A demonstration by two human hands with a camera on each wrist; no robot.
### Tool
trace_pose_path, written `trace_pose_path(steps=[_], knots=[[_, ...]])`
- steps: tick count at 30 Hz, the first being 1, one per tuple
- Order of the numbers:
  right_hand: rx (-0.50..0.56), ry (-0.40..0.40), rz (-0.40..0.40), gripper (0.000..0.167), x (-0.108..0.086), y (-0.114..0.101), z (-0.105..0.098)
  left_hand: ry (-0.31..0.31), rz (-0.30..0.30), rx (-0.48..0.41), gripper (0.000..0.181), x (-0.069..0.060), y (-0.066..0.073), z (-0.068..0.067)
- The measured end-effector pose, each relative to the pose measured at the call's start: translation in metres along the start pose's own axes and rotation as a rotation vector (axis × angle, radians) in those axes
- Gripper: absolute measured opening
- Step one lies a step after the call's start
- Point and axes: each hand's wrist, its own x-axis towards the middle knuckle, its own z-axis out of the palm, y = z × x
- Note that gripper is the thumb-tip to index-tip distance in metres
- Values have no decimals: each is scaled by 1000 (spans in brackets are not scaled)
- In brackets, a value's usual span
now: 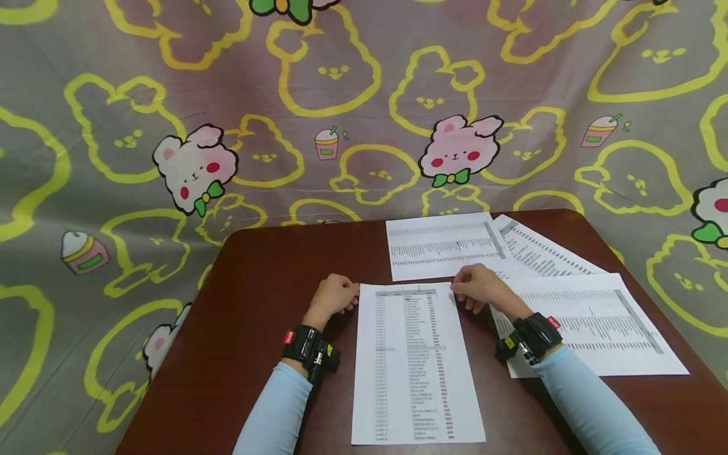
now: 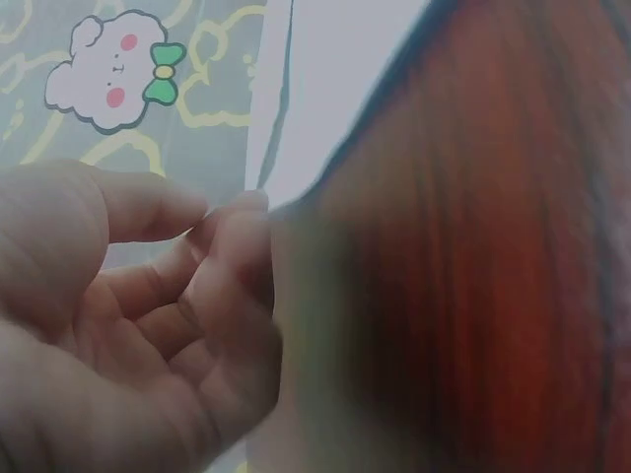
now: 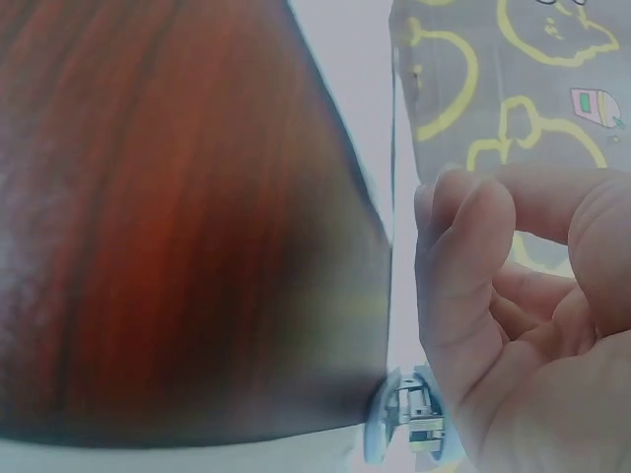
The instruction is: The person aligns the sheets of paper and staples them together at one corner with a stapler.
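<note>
Printed sheet [image 1: 392,363] at near middle of the table [image 1: 267,272], pinched at far corners by curled fingers of left hand [image 1: 332,294] and right hand [image 1: 480,286]; three loose papers [image 1: 580,316] toward table's right.

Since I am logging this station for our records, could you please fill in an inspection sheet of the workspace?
Surface: dark brown table, with wood grain showing in the wrist views.
Job's things: one printed sheet between the two hands, with rows of small text, too small to read.
Clutter: three other printed sheets beyond and to the right, partly overlapping.
Hands: left hand pinches the sheet's top-left corner; right hand is at its top-right corner, grip unclear.
Cables: nothing seen.
Surroundings: cartoon-patterned cloth behind the table; black devices strapped on both wrists.
</note>
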Motion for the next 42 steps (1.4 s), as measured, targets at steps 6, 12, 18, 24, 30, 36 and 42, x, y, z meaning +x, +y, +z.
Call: trace_pose_path(steps=[6, 12, 18, 24, 30, 36, 42], knots=[[68, -11, -47, 20, 3, -7, -10, 55, 25, -25, 30, 0, 11, -7], [125, 6, -76, 30, 2, -17, -28, 92, 58, -108, 30, -1, 21, -11], [159, 58, -100, 33, 4, -26, -44, 147, 61, -170, 26, 0, 27, -18], [134, 121, -77, 32, 6, -32, -57, 179, 68, -200, 27, 5, 35, -22], [127, 132, -51, 31, 6, -32, -62, 196, 89, -219, 28, 8, 41, -20], [105, 136, -63, 34, 4, -36, -68, 200, 88, -237, 27, 8, 48, -22], [75, 150, -45, 36, 5, -40, -73, 198, 85, -247, 28, 10, 53, -25]])
